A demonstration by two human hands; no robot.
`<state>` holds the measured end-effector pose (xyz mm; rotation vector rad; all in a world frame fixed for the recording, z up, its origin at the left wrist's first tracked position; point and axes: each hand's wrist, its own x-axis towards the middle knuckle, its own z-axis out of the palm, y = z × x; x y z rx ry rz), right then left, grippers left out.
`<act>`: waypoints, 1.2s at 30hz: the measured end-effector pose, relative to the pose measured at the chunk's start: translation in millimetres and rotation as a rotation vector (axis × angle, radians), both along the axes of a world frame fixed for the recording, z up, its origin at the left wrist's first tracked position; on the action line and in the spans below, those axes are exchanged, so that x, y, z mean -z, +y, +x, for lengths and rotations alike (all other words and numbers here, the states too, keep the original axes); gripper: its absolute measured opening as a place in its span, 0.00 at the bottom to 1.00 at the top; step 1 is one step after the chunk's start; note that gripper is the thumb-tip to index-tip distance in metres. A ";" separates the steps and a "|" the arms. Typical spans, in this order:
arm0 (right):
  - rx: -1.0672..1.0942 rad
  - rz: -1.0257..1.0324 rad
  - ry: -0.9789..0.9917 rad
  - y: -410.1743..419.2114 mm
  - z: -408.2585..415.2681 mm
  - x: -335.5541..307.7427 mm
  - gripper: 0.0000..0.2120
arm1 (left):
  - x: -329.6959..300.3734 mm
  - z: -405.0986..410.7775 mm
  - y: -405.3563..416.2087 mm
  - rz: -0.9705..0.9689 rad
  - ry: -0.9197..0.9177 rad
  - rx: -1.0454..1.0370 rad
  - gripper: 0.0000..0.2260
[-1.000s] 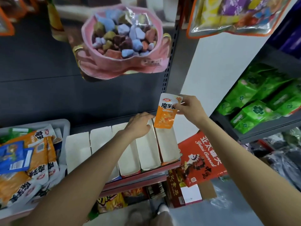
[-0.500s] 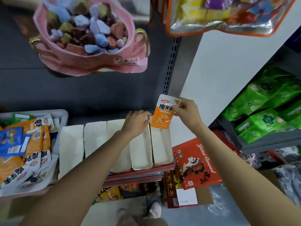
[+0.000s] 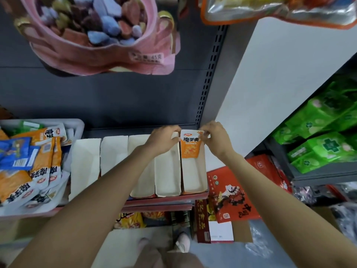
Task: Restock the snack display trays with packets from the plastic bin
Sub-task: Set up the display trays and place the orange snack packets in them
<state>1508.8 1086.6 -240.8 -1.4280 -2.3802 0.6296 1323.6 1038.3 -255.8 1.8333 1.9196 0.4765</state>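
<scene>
An orange and white snack packet point(image 3: 190, 146) stands at the back of the rightmost white display tray point(image 3: 194, 180). My right hand point(image 3: 216, 140) pinches its top right corner. My left hand point(image 3: 164, 141) grips the packet's left edge and the divider beside it. Several white trays point(image 3: 87, 163) stand side by side on the shelf with nothing in them. The grey plastic bin point(image 3: 77, 126) at the left holds a heap of orange, white and blue packets point(image 3: 38, 163).
A pink bag of sweets point(image 3: 100, 35) hangs above the trays, and an orange-rimmed bag point(image 3: 270, 10) hangs at top right. Green packs point(image 3: 324, 132) fill a shelf on the right. Red boxes point(image 3: 233, 194) lie below the shelf's right end.
The packet came down from above the shelf into the back of the rightmost tray. My left hand shifted right and now touches the packet too.
</scene>
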 end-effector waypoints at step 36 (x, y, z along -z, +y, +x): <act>-0.452 -0.168 0.023 -167.0 -352.5 -10.1 0.20 | -28.1 -318.1 -213.0 0.003 0.110 -0.417 0.17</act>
